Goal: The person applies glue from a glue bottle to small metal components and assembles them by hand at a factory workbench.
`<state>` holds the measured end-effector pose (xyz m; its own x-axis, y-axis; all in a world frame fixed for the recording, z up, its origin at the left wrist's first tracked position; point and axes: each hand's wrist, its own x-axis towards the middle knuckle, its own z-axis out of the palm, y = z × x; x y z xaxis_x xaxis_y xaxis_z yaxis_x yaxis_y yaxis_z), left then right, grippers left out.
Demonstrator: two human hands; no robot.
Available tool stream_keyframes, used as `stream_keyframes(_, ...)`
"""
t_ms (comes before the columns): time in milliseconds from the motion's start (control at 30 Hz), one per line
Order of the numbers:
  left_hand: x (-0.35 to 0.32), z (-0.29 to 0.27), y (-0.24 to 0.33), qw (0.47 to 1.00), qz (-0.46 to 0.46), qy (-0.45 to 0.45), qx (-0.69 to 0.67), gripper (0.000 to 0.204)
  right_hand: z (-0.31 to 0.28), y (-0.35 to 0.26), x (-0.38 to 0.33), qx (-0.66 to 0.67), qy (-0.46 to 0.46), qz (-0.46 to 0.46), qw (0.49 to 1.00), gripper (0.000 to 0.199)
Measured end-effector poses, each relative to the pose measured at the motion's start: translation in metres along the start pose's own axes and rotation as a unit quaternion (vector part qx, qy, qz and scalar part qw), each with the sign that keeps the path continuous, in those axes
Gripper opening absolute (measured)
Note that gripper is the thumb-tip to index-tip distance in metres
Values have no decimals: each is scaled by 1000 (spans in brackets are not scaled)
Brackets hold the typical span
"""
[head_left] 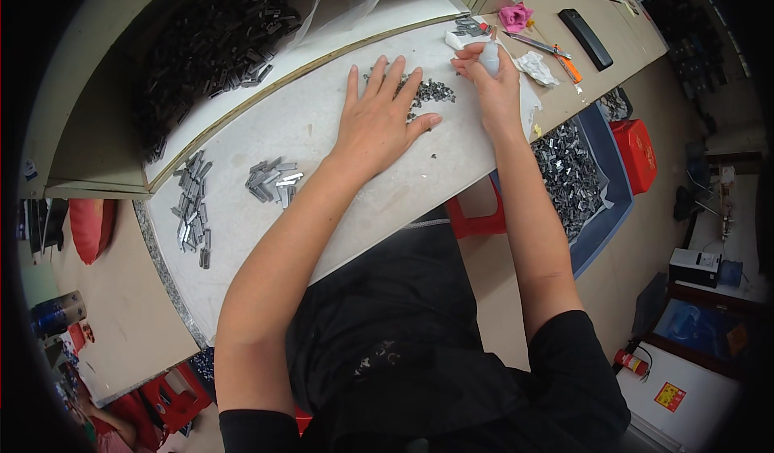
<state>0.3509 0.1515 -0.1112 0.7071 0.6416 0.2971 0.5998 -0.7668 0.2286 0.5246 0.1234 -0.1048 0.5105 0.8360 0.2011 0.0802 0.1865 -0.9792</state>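
My left hand [377, 124] lies palm down with fingers spread on the white work surface [379, 203], over a scatter of tiny dark metal parts [435, 91]. To its right, my right hand [498, 90] is wrapped round a small translucent squeeze bottle [489, 58] with a reddish tip, held upright just above the surface. Left of my left forearm sits a small heap of grey metal pieces, oblong in shape [270, 180]. A longer row of similar pieces [192, 211] runs along the surface's left end. Some flat metal pieces [469, 27] rest beyond the bottle.
The shelf [282, 59] behind holds a big heap of dark metal pieces and a clear plastic bag [347, 5]. Crumpled tissue [536, 67], an orange cutter [568, 67] and a black case [584, 39] lie at right. Below stand a blue bin [603, 225] of parts and red stools [477, 221].
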Motion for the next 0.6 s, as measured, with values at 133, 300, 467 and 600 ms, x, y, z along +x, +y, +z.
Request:
stream_keyframes(133, -5, 1, 0, 999, -31, -2, -9, 64, 7, 3, -12, 7, 8, -15, 1000, 16)
stream_keyframes(300, -7, -5, 6, 1000, -7, -15, -15, 65, 3, -6, -16, 62, 58, -22, 996, 15)
stream_keyframes(467, -3, 4, 19, 999, 31, -11, -11, 63, 8, -10, -23, 102, 25, 25, 994, 17)
stream_keyframes(600, -2, 8, 22, 999, 39, 1, -3, 62, 4, -10, -23, 67, 47, -13, 997, 16)
